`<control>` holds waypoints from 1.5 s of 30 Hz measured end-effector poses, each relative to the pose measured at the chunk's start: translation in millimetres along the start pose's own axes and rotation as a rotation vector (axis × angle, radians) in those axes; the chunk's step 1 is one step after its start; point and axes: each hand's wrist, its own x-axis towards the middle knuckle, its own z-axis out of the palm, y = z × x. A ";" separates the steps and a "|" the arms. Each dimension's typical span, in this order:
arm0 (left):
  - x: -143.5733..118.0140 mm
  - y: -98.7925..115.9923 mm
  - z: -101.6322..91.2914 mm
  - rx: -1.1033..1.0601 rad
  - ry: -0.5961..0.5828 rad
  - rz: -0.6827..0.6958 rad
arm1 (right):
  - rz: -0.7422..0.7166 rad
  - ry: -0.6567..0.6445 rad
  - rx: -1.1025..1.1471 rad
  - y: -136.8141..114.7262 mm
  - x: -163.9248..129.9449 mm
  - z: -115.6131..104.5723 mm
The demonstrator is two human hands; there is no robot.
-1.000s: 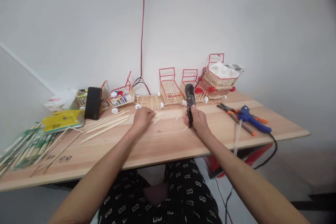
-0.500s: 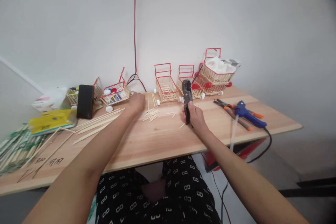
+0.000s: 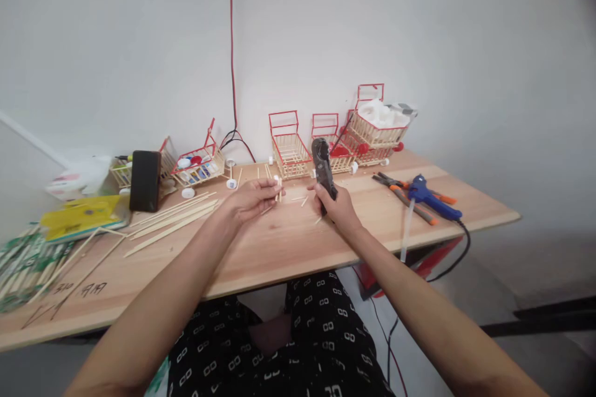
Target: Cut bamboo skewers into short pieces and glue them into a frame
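Left hand: fingers pinching short stick w/ white cap, just above bench. Right hand: fingers wrapped round black cutter (upright), just right of the stick, loose sticks btw.

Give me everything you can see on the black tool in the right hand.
The black cutter is a dark, matte hand tool, plier-like, with a rounded head at the top and handles running down into the right hand. The fingers are wrapped around the handles, hiding their lower ends. It stands nearly upright, tilted slightly left, head up, above the wooden table and in front of the small stick carts. Whether its blades are open cannot be told. Nothing but the hand touches it.
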 end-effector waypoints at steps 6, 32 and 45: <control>-3.0 -27.0 29.1 -0.195 -0.124 -0.107 | -0.088 -0.167 -0.008 -8.1 -3.0 1.9; -1.9 -35.9 41.2 -0.193 -0.068 -0.088 | -0.023 -0.311 0.103 -9.9 -6.0 -3.7; -3.8 -31.3 57.2 -0.280 0.131 0.168 | 0.036 -0.257 0.071 -8.7 -3.8 -0.9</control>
